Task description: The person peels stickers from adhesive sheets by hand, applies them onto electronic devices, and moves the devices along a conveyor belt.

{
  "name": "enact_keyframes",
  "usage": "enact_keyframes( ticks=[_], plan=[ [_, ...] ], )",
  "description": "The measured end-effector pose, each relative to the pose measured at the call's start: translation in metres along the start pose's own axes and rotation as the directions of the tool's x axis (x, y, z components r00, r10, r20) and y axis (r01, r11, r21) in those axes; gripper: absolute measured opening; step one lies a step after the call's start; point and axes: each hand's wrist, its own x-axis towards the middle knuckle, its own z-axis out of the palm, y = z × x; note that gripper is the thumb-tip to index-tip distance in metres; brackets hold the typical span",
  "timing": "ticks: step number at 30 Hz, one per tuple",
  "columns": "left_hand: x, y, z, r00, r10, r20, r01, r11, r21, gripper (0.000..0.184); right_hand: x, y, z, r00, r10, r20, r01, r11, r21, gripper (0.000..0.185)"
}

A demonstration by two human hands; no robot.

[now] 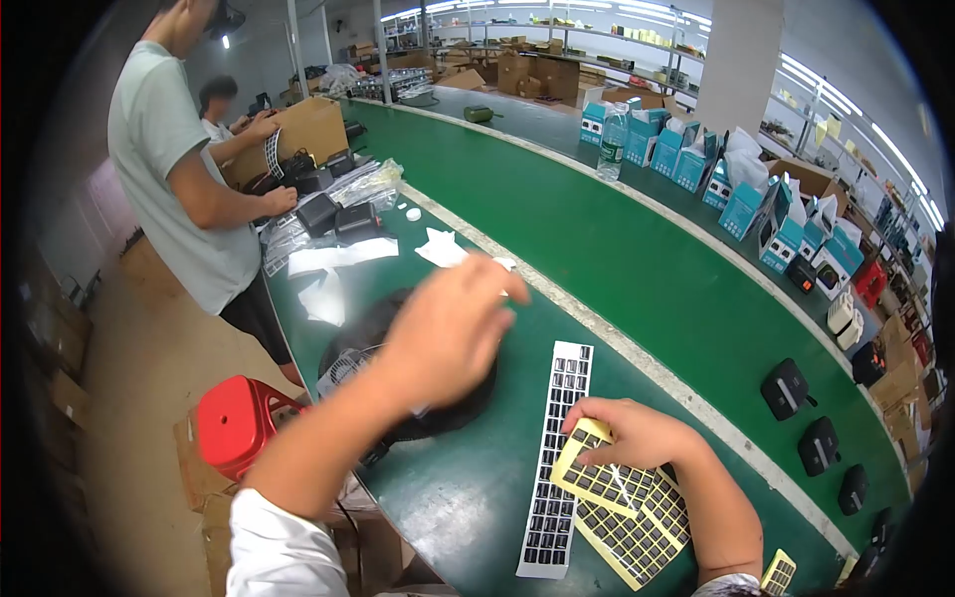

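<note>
One black-squared yellow sheet [602, 483], pinched in the right grip [639, 435], slants lengthwise from far left to near right above the worktop [438, 512], under the thumb; the blurred left grip's [446, 333] state cannot be told

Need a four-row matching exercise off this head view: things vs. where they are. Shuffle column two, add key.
Things
1. Top yellow sheet
2. White strip
3. Red stool
4. Clear bottle

Places
A. Beside the blue boxes
B. Lying on the green table
C. In the right hand
D. Off the table, at the picture's left

Pairs: 1-C, 2-B, 3-D, 4-A
</note>
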Motion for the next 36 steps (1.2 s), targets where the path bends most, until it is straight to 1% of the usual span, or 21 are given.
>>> enact_keyframes(
  ticks=[2,3,4,6,8,11,14,16,18,20,23,24,25,26,28,29,30,32,33,34,36],
  plan=[
    [0.016,-0.066,-0.01,0.997,-0.066,-0.037,0.074,0.945,0.319,0.035,0.001,0.007,0.005,0.965,-0.257,-0.045,0.245,0.952,-0.185,0.047],
    [0.025,-0.109,-0.02,0.989,-0.151,0.004,0.133,0.882,0.453,0.039,0.001,0.014,0.007,0.945,-0.321,-0.064,0.293,0.918,-0.266,0.049],
    [0.031,-0.163,-0.03,0.988,-0.154,0.007,0.119,0.791,0.6,0.049,0.001,0.014,0.007,0.945,-0.318,-0.079,0.29,0.924,-0.251,0.049],
    [0.046,-0.243,-0.053,0.935,-0.335,0.112,0.133,0.628,0.766,0.068,0.002,0.01,-0.002,0.935,-0.32,-0.154,0.287,0.936,-0.201,0.049],
    [0.049,-0.301,-0.065,0.854,-0.501,0.142,0.172,0.529,0.831,0.089,0.003,0.011,-0.011,0.903,-0.329,-0.275,0.274,0.936,-0.22,0.045],
    [0.05,-0.363,-0.07,0.793,-0.587,0.164,0.185,0.488,0.853,0.081,0.009,0.026,-0.011,0.84,-0.311,-0.445,0.27,0.95,-0.155,0.038],
    [0.054,-0.381,-0.07,0.737,-0.636,0.227,0.139,0.472,0.87,0.081,0.016,0.023,-0.012,0.86,-0.28,-0.426,0.248,0.96,-0.131,0.031],
    [0.055,-0.392,-0.071,0.734,-0.642,0.22,0.16,0.479,0.863,0.081,0.024,0.023,-0.01,0.83,-0.335,-0.446,0.281,0.942,-0.184,0.027],
    [0.059,-0.398,-0.071,0.646,-0.709,0.282,0.167,0.492,0.855,0.113,0.027,0.019,-0.011,0.787,-0.401,-0.469,0.321,0.915,-0.244,0.026],
    [0.056,-0.398,-0.071,0.648,-0.711,0.273,0.194,0.501,0.843,0.115,0.029,0.013,-0.012,0.763,-0.425,-0.487,0.334,0.904,-0.266,0.024],
    [0.05,-0.373,-0.073,0.808,-0.571,0.144,0.167,0.457,0.874,0.109,0.04,-0.007,-0.011,0.603,-0.56,-0.568,0.399,0.828,-0.394,0.028],
    [0.055,-0.354,-0.076,0.813,-0.567,0.127,0.183,0.457,0.87,0.109,0.045,-0.015,-0.008,0.551,-0.59,-0.59,0.414,0.807,-0.42,0.031],
    [0.062,-0.324,-0.078,0.89,-0.447,0.096,0.175,0.527,0.832,0.105,0.048,-0.023,-0.005,0.563,-0.591,-0.578,0.394,0.807,-0.441,0.045],
    [0.068,-0.289,-0.084,0.945,-0.324,0.048,0.16,0.584,0.796,0.101,0.052,-0.035,0.0,0.559,-0.606,-0.566,0.402,0.795,-0.454,0.045],
    [0.075,-0.199,-0.086,0.977,-0.209,0.031,0.137,0.738,0.661,0.092,0.06,-0.057,0.008,0.39,-0.672,-0.629,0.404,0.739,-0.539,0.062],
    [0.074,-0.164,-0.082,0.993,-0.11,0.046,0.064,0.817,0.572,0.089,0.067,-0.058,0.007,0.314,-0.768,-0.557,0.362,0.64,-0.678,0.078],
    [0.071,-0.128,-0.075,0.999,-0.005,0.053,-0.021,0.879,0.477,0.087,0.065,-0.069,0.009,0.308,-0.787,-0.534,0.376,0.617,-0.691,0.078],
    [0.053,-0.039,-0.063,0.993,0.109,0.043,-0.117,0.947,0.298,0.086,0.057,-0.089,0.014,0.141,-0.809,-0.57,0.123,0.586,-0.801,0.085],
    [0.039,-0.003,-0.054,0.993,0.102,0.058,-0.112,0.97,0.215,0.085,0.049,-0.092,0.016,0.17,-0.765,-0.621,0.137,0.642,-0.754,0.097],
    [0.024,0.027,-0.05,0.99,0.057,0.128,-0.08,0.98,0.182,0.085,0.046,-0.088,0.02,0.101,-0.768,-0.632,0.165,0.639,-0.751,0.101],
    [0.001,0.063,-0.042,0.997,0.029,0.078,-0.035,0.997,0.076,0.088,0.025,-0.073,0.038,0.021,-0.78,-0.625,0.24,0.611,-0.755,0.104]
  ],
)
